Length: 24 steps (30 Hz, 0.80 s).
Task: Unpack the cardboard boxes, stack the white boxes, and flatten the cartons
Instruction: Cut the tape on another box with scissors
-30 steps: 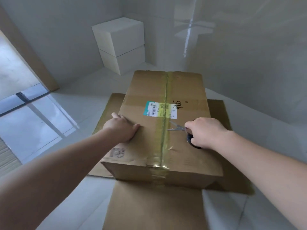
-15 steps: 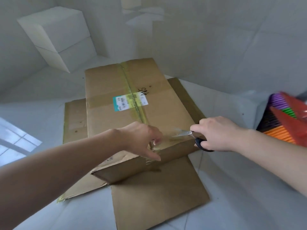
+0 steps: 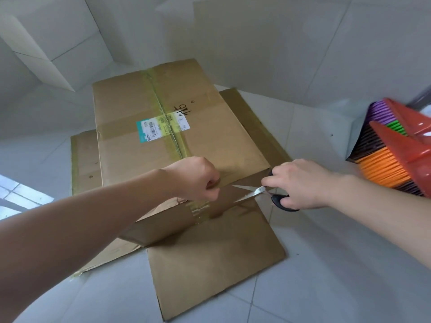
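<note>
A brown cardboard box (image 3: 198, 136) lies on the floor, taped along its middle seam, with a teal-and-white label (image 3: 161, 128) on top. Its lower flaps are spread flat around it. My left hand (image 3: 198, 178) pinches the near top edge of the box by the tape. My right hand (image 3: 300, 183) grips black-handled scissors (image 3: 256, 192), whose open blades point left at the box's near side, close to my left fingers. Two white boxes (image 3: 46, 40) are stacked at the back left.
A flat cardboard flap (image 3: 217, 271) lies on the grey tiled floor in front of the box. A red dustpan with coloured broom bristles (image 3: 394, 155) leans at the right. A tiled wall stands close behind the box.
My left hand has slid from the box's top to pinch its near edge. The scissors came down to the near side and the blades opened. The view swung right and lower.
</note>
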Each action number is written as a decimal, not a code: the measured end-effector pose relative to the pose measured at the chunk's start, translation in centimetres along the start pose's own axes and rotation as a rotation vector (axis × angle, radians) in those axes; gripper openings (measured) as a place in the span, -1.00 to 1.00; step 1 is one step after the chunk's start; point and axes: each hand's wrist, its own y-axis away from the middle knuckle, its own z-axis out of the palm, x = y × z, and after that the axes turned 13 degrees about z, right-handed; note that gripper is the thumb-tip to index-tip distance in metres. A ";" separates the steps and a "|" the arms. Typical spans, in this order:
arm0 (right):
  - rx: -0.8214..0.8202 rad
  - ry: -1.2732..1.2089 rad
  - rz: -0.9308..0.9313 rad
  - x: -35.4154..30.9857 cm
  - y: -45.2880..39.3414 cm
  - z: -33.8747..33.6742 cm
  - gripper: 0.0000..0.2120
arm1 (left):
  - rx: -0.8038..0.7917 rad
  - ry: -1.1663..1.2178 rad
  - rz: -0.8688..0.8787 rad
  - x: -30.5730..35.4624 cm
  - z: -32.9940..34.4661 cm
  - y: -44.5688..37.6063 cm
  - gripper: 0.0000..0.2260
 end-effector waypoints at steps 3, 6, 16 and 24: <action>-0.034 -0.005 0.058 0.7 0.4 0.4 -0.62 | -0.011 -0.045 0.065 0.2 -0.1 -0.1 -0.76; -0.044 -0.004 0.110 1.3 0.6 0.5 -0.60 | -0.033 -0.089 0.105 0.6 0.0 -0.2 -0.78; -0.005 0.009 0.142 1.8 1.0 0.7 -0.63 | -0.009 -0.104 0.111 0.8 -0.1 0.2 -0.79; 0.022 -0.049 0.194 2.0 1.2 0.8 -0.66 | 0.046 -0.096 0.138 0.8 -0.1 0.4 -0.79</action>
